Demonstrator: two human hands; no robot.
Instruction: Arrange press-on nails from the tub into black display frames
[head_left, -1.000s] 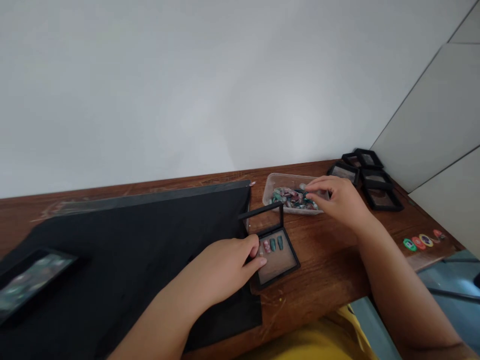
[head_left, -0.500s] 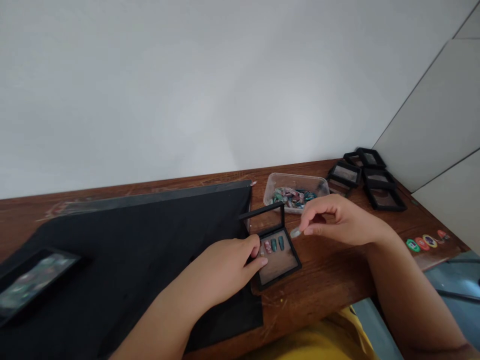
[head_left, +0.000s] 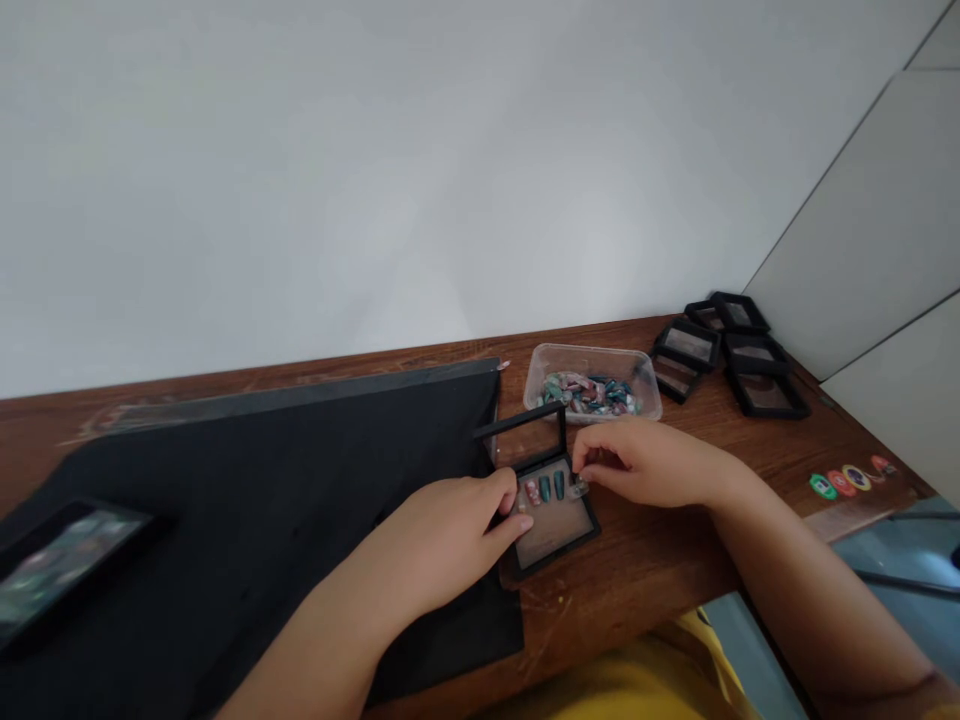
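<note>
A small black-framed case (head_left: 556, 553) lies with its lid (head_left: 564, 428) raised, at the right edge of the black mat. Inside it, a reddish nail tip (head_left: 532, 491) and two dark green nail tips (head_left: 559, 485) stand in a row. My left hand (head_left: 465, 525) grips the case's left side, thumb over the inner sheet. Between the fingertips of my right hand (head_left: 637, 462) is a clear nail tip (head_left: 578, 490), over the case's right side beside the green ones. Behind the lid sits a clear plastic tub (head_left: 652, 405) of mixed nail tips (head_left: 589, 392).
Several black frames (head_left: 765, 395) are piled at the back right, by the wall. Round stickers (head_left: 841, 483) line the right side of the wooden table (head_left: 637, 560). Another filled case (head_left: 64, 560) rests on the black mat (head_left: 247, 500) at left.
My right hand has moved left and slightly down, bringing the clear nail tip from beside the case to over its right side. My left hand stays on the case.
</note>
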